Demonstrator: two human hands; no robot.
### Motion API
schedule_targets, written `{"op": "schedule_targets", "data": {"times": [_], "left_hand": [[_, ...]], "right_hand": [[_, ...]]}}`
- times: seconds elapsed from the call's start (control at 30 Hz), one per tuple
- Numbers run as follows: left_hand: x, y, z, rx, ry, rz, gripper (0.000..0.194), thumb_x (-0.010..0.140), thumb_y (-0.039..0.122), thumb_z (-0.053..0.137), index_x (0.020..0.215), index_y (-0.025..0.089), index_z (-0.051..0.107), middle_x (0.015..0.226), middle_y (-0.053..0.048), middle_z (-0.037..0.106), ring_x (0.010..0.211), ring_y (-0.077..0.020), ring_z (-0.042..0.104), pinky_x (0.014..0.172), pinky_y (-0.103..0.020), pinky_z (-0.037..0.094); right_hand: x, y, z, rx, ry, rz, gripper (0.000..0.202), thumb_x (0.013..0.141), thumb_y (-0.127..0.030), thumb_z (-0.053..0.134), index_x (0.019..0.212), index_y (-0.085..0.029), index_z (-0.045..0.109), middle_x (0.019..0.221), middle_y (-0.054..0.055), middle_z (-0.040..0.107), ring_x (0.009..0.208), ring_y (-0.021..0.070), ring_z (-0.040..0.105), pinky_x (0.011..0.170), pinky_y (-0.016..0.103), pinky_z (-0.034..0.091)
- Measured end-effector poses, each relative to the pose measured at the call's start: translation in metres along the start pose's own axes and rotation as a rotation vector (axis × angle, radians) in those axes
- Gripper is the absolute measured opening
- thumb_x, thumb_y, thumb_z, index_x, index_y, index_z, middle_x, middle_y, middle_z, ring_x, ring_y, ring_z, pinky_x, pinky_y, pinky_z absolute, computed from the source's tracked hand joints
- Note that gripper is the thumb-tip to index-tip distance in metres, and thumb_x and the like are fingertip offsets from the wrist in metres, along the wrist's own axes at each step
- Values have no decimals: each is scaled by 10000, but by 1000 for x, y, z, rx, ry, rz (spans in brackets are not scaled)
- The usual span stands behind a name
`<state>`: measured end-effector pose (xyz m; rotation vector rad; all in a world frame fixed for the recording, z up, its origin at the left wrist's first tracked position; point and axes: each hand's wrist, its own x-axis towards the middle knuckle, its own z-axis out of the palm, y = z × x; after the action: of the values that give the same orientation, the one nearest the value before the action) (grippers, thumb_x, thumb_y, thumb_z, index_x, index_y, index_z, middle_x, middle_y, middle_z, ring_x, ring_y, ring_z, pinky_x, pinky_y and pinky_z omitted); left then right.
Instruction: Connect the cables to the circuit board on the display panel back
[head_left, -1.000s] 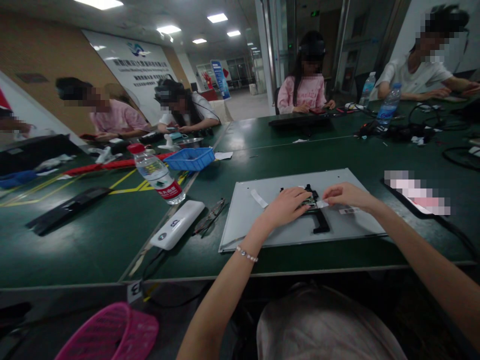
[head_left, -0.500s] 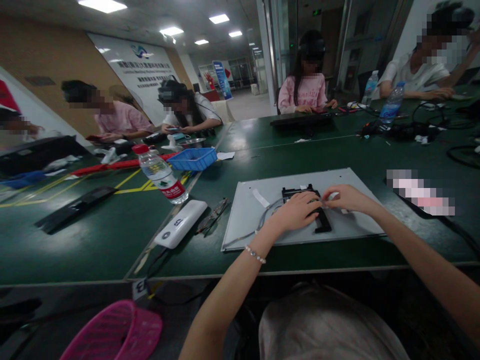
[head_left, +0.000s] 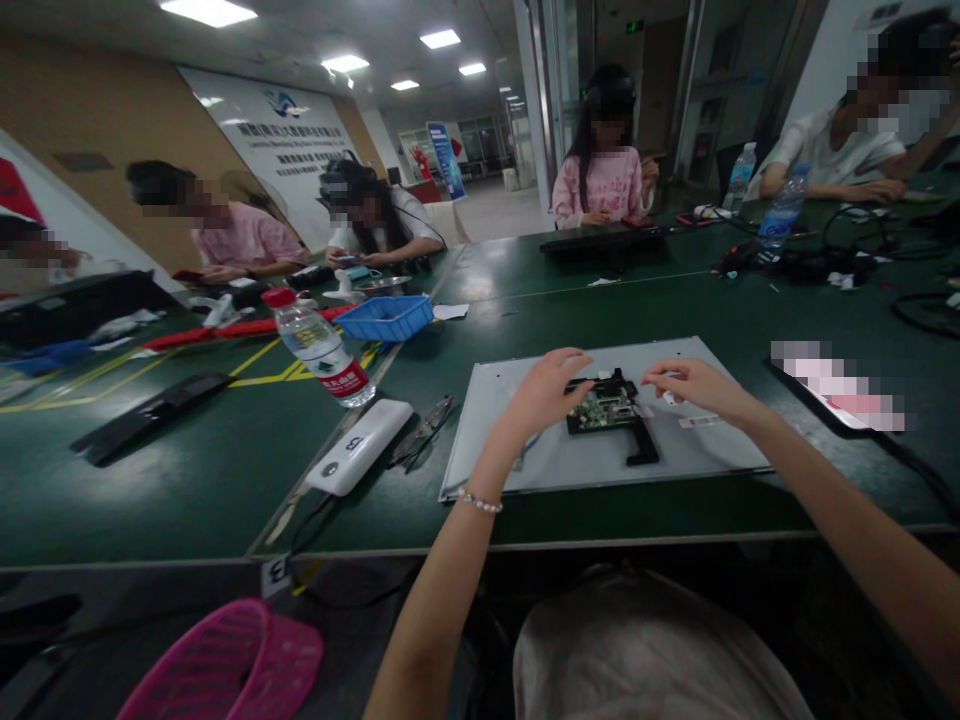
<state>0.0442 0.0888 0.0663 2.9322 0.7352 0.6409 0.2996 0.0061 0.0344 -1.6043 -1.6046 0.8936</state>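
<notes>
A flat grey panel (head_left: 720, 450) lies on the table in front of me. On it a green circuit board (head_left: 600, 412) sits in a black plastic bracket (head_left: 643, 446). My left hand (head_left: 541, 392) hovers at the board's left side, open, fingers stretched out and apart from each other. Just right of the board, my right hand (head_left: 694, 386) is closed in a pinch. A small white bit shows under its fingers, too small to name. A white label (head_left: 697, 421) is on the panel below that hand. My left hand partly covers a grey cable (head_left: 525, 452).
Left of the panel are eyeglasses (head_left: 424, 432), a white power bank (head_left: 360, 447), a water bottle (head_left: 322, 350) and a blue tray (head_left: 386, 318). A phone (head_left: 832, 392) with a cable lies to the right. A pink basket (head_left: 292, 640) stands below the table edge. Several people sit around the table.
My left hand has moved left off the board, uncovering it. My right hand has shifted slightly right, away from the bracket. The person opposite has raised a hand.
</notes>
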Motion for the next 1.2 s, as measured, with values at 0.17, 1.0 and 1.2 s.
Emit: {"op": "schedule_targets", "data": {"times": [0.17, 1.0, 1.2], "left_hand": [[-19, -51, -24, 147, -9, -368, 365, 896, 286, 493, 1239, 166, 535, 1205, -105, 557, 1121, -239, 517, 1001, -374, 394], [-55, -64, -29, -467, 163, -591, 270, 814, 348, 521, 917, 167, 694, 795, -34, 690, 705, -146, 606, 624, -240, 470], [-67, -43, -24, -267, 41, -509, 226, 824, 243, 495, 908, 176, 694, 839, -37, 691, 792, -168, 621, 756, -280, 483]], "right_hand": [[-1, -3, 5, 64, -47, -26, 362, 875, -473, 475, 1021, -203, 666, 1064, 82, 686, 879, 208, 633, 621, 270, 448], [-1, 4, 7, 108, -94, -76, 375, 880, -468, 494, 1091, -195, 643, 1079, 111, 687, 956, 228, 648, 699, 304, 510], [1, 7, 8, 107, -89, -81, 372, 880, -455, 491, 1088, -187, 642, 1064, 108, 690, 947, 221, 649, 696, 300, 511]]}}
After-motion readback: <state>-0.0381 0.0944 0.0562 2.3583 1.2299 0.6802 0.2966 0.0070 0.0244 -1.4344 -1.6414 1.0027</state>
